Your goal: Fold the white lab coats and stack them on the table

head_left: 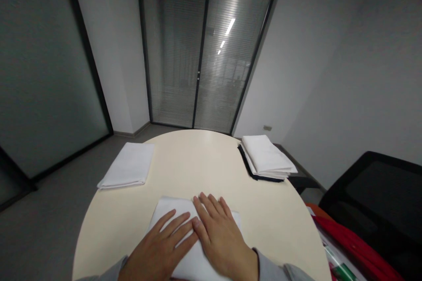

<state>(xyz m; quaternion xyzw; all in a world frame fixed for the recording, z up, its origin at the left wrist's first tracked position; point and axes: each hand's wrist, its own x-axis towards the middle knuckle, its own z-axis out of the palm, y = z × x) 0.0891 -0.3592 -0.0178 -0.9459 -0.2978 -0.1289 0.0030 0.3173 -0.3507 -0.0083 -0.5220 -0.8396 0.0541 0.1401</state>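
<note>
A folded white cloth [171, 208] lies at the near edge of a round cream table [198, 162]. My left hand [161, 246] rests flat on it, fingers stretched out toward the upper right. My right hand [219, 232] lies flat beside it on the same cloth, fingers spread and pointing away from me, its thumb side touching the left fingertips. Neither hand grips anything. The near part of the cloth is hidden under my hands.
A second folded white cloth [128, 167] lies at the table's far left. At the far right, a stack of folded white cloths [267, 156] sits on something dark. A black chair [376, 202] and red items [349, 241] stand at the right. Blinds cover the glass doors [204, 52] behind.
</note>
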